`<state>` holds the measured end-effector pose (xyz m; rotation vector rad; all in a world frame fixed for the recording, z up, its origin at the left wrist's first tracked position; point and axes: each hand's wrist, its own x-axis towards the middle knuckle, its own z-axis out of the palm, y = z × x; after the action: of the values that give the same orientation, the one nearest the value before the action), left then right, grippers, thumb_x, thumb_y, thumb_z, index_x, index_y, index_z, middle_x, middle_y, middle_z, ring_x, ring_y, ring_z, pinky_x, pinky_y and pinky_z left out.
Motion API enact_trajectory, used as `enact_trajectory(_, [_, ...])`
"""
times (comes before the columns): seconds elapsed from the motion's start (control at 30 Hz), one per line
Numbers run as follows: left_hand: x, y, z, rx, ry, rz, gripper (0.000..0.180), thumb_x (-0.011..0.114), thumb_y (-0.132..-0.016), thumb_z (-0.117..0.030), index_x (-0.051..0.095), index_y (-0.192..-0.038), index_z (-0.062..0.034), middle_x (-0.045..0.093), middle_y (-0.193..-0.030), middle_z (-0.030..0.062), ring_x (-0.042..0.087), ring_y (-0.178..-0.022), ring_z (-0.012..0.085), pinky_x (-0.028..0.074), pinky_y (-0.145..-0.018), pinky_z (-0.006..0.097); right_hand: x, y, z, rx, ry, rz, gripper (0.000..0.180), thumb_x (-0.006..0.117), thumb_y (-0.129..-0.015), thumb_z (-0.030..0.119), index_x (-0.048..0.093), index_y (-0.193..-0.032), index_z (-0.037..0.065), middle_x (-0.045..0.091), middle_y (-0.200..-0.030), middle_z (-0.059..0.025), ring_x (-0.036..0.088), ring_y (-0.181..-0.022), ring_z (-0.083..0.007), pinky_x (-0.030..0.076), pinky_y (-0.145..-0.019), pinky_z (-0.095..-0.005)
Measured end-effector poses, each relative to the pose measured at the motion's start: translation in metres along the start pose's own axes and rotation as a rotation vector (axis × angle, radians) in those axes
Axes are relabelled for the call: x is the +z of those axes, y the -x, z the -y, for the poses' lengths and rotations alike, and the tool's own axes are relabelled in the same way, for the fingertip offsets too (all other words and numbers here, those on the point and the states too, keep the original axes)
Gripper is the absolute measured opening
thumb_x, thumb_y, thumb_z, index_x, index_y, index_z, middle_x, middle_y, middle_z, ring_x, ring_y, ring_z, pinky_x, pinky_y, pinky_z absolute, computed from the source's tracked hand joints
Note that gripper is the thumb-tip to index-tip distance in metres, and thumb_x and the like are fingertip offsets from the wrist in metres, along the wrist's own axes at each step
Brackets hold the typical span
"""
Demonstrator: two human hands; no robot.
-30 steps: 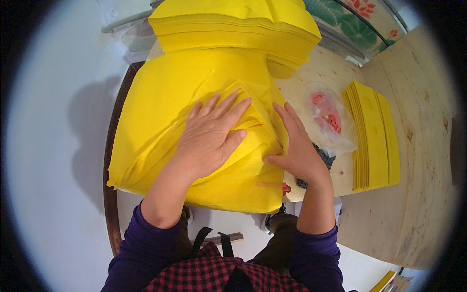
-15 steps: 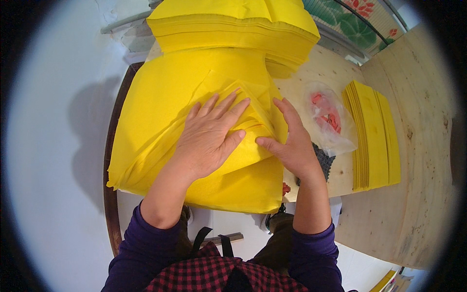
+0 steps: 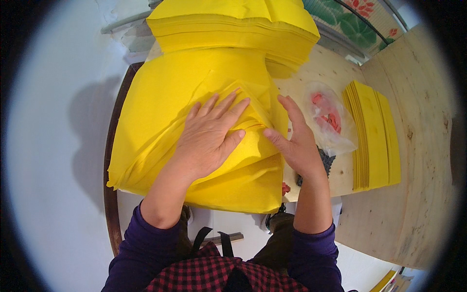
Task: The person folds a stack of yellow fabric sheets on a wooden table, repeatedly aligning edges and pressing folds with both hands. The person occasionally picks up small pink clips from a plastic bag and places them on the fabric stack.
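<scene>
A thick pile of large yellow paper sheets lies in front of me on the wooden table. My left hand presses flat on a folded-over part of the top sheets, fingers spread. Just to its right, my right hand rests against the folded edge at the pile's right side, thumb touching the fold and fingers extended. Neither hand is closed around anything.
A taller stack of yellow sheets stands at the back. A clear plastic bag with red pieces lies right of my hands, and a row of narrow folded yellow strips beyond it. A dark curved rim borders the left.
My right hand has slid up and left along the fold toward my left hand. The folded part of the sheets has been pushed over further; my left hand stays pressed in place.
</scene>
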<state>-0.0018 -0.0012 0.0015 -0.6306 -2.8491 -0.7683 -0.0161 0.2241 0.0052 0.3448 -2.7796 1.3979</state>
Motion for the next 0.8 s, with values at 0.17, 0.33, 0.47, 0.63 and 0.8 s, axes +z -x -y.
enact_trajectory(0.17, [0.0,0.001,-0.001,0.001,-0.005,0.004,0.059,0.047,-0.099,-0.042,0.038,-0.152,-0.0171,0.036,-0.158,0.0132,0.031,-0.143,0.0429,0.022,-0.116,0.06,0.0,0.004,0.003,-0.003,0.132,0.067,0.092,0.082,-0.072,0.027,0.036,-0.15,0.005,0.026,-0.158,-0.0274,0.027,-0.147,-0.0403,0.024,-0.119,-0.0431])
enact_trajectory(0.33, [-0.001,0.001,-0.001,0.005,-0.007,0.003,0.059,0.047,-0.1,-0.042,0.038,-0.152,-0.017,0.036,-0.157,0.0135,0.031,-0.143,0.0428,0.022,-0.116,0.059,-0.019,0.008,0.009,-0.108,0.24,0.233,0.101,0.085,-0.067,0.03,0.034,-0.151,0.006,0.025,-0.158,-0.0283,0.026,-0.147,-0.0408,0.024,-0.12,-0.0435])
enact_trajectory(0.47, [0.0,0.001,-0.001,0.003,-0.005,-0.006,0.059,0.048,-0.099,-0.041,0.038,-0.152,-0.017,0.036,-0.157,0.0133,0.032,-0.143,0.0424,0.021,-0.116,0.059,-0.016,0.006,0.007,-0.083,0.07,0.139,0.095,0.084,-0.071,0.036,0.039,-0.148,0.005,0.029,-0.156,-0.0291,0.027,-0.147,-0.04,0.024,-0.119,-0.0432])
enact_trajectory(0.63, [0.0,0.001,0.0,0.0,0.012,0.004,0.061,0.043,-0.1,-0.047,0.038,-0.152,-0.0161,0.036,-0.157,0.0149,0.031,-0.143,0.0438,0.02,-0.117,0.056,0.001,0.001,0.001,-0.03,0.002,0.041,0.085,0.081,-0.076,0.036,0.044,-0.146,0.004,0.033,-0.154,-0.0292,0.029,-0.146,-0.0393,0.026,-0.119,-0.0423])
enact_trajectory(0.8, [0.0,0.001,0.0,0.006,0.006,-0.01,0.059,0.048,-0.099,-0.042,0.039,-0.152,-0.0171,0.037,-0.157,0.0133,0.032,-0.143,0.0424,0.021,-0.116,0.058,0.005,0.002,0.003,-0.005,0.066,0.079,0.088,0.082,-0.073,0.027,0.04,-0.147,0.005,0.032,-0.155,-0.0293,0.029,-0.146,-0.0399,0.026,-0.119,-0.0429])
